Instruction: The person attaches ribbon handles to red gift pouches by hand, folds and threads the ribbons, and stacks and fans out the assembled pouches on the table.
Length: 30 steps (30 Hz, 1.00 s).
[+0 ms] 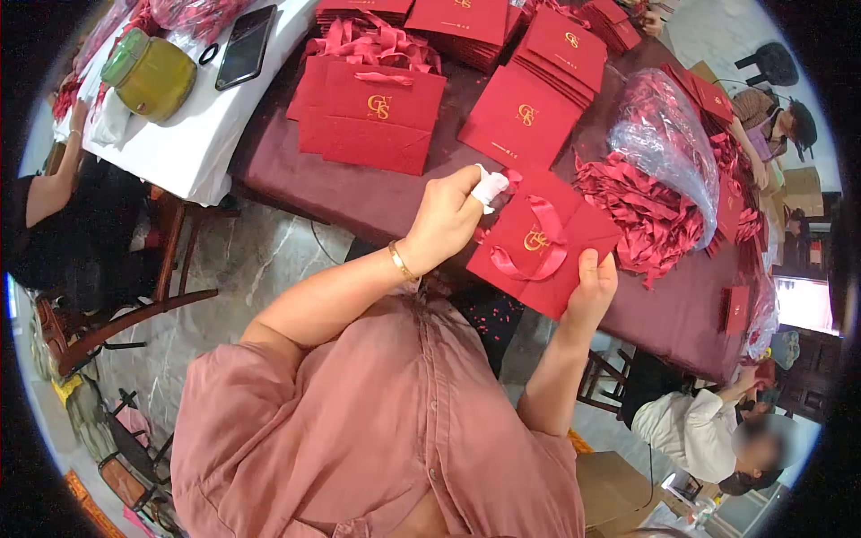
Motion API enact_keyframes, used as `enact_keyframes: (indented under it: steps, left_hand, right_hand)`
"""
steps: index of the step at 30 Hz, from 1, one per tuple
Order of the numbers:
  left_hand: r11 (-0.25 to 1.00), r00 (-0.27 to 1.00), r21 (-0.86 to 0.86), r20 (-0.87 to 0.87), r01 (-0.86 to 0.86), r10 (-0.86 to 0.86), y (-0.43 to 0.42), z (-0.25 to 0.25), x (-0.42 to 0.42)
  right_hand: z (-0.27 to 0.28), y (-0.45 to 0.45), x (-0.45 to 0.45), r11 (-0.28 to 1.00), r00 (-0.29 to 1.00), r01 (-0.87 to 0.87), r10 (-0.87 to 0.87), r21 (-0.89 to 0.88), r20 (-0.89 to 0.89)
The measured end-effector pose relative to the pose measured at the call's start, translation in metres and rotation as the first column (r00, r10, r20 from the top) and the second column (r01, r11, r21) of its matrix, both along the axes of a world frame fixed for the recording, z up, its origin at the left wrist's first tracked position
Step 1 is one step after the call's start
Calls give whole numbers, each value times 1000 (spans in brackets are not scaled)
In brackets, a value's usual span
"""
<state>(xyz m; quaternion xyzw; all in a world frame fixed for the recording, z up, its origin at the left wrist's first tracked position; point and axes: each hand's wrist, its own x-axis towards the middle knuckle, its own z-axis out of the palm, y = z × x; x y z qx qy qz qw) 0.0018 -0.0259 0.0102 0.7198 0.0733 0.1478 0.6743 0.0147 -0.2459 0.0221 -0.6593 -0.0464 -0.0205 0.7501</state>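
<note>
A red paper gift bag (574, 224) with a gold monogram is held tilted over the table's front edge. My right hand (592, 285) grips its right side, thumb on the front face. At the bag's upper left, my left hand (451, 213) is closed, with a white wrapping (491, 188) at its fingertips. A bit of red ribbon shows beside the wrapping, and the fingers seem to pinch it; their tips are partly hidden. A looped ribbon handle (545, 220) hangs across the bag's front.
Red bags (381, 134) with ribbons stand at the back left, and stacked flat bags (525, 112) lie beyond my hands. Loose ribbons (641, 211) spill from a clear plastic bag (664, 125) at right. A jar (151, 76) and phone (247, 47) sit on a white-covered table. Other people sit around.
</note>
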Motion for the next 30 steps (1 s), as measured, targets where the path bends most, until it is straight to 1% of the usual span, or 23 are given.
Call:
enact_keyframes:
  steps: [2, 4, 5, 6, 7, 8, 10, 12, 13, 14, 15, 17, 18, 19, 20, 22, 23, 24, 25, 26, 27, 28, 30]
  left_hand:
    - [1000, 1000, 8, 15, 20, -20, 3, -6, 3]
    - [967, 999, 253, 0, 41, -43, 17, 14, 1]
    - [950, 995, 308, 95, -55, 26, 26, 26, 3]
    - [918, 997, 390, 48, -70, 56, 45, 19, 9]
    - [895, 995, 439, 94, -75, 37, 52, 20, 7]
    - [868, 990, 489, 139, -83, 16, 58, 23, 5]
    - [914, 992, 404, 122, -27, -25, 69, 23, -1]
    - [955, 988, 290, 153, -61, 16, 77, 22, -16]
    - [948, 988, 308, 153, -83, 36, 85, 24, -25]
    - [943, 982, 304, 168, -139, 91, 92, 25, -33]
    - [936, 973, 295, 184, -193, 143, 98, 26, -39]
    - [901, 907, 244, 322, -358, 272, 106, 19, -47]
    - [915, 906, 152, 271, -373, 325, 107, 17, -54]
    - [912, 904, 157, 274, -380, 329, 107, 16, -59]
    - [865, 881, 249, 315, -435, 353, 109, 15, -62]
    - [730, 869, 486, 373, -481, 324, 117, 8, -64]
    - [656, 875, 582, 371, -480, 310, 119, 7, -65]
    - [574, 881, 669, 368, -473, 298, 119, 8, -66]
    - [576, 902, 696, 299, -429, 310, 122, 3, -67]
    - [576, 901, 694, 302, -432, 312, 123, 2, -67]
    - [576, 903, 703, 252, -418, 348, 124, 1, -66]
    - [578, 903, 711, 197, -399, 382, 125, 0, -66]
    - [565, 919, 756, 121, -331, 376, 127, -9, -62]
  right_hand:
    - [3, -1, -2, 1000, 1000, 5, -5, 2, -13]
    - [4, -4, -3, 998, 1000, 13, -13, -61, 1]
    - [6, -12, -2, 1000, 999, 27, -27, -2, -16]
    - [9, -18, 1, 998, 999, 40, -38, 57, -34]
    - [10, -13, -1, 997, 998, 68, -68, -25, 12]
    - [9, -12, 0, 998, 998, 65, -65, -20, 14]
    - [6, -5, 1, 997, 997, 74, -74, 3, 12]
    - [8, 3, 2, 986, 997, 17, -4, 164, -78]
    - [12, 11, 3, 967, 994, -10, 38, 256, -104]
    - [8, 17, 6, 920, 989, -62, 109, 386, -100]
    - [7, 28, 7, 914, 987, -79, 128, 397, -97]
    - [5, 53, 6, 899, 984, -157, 178, 408, -15]
    - [8, 69, 6, 836, 967, -206, 253, 509, -24]
    - [9, 85, 4, 820, 947, -241, 315, 520, -57]
    - [12, 103, 1, 801, 923, -275, 374, 532, -86]
    - [9, 128, 2, 887, 838, -423, 461, 186, -293]
    - [-5, 137, 6, 856, 798, -517, 472, -23, -375]
    - [-12, 148, 7, 871, 926, -365, 304, -330, -223]
    - [-13, 148, 7, 852, 958, -281, 221, -442, -182]
    - [-13, 148, 6, 816, 981, -191, 141, -546, -133]
    - [-17, 147, 8, 750, 990, -98, 142, -655, 14]
    - [-20, 148, 11, 748, 989, -101, 145, -656, 14]
    - [-23, 154, 16, 528, 940, -57, 314, -848, 132]
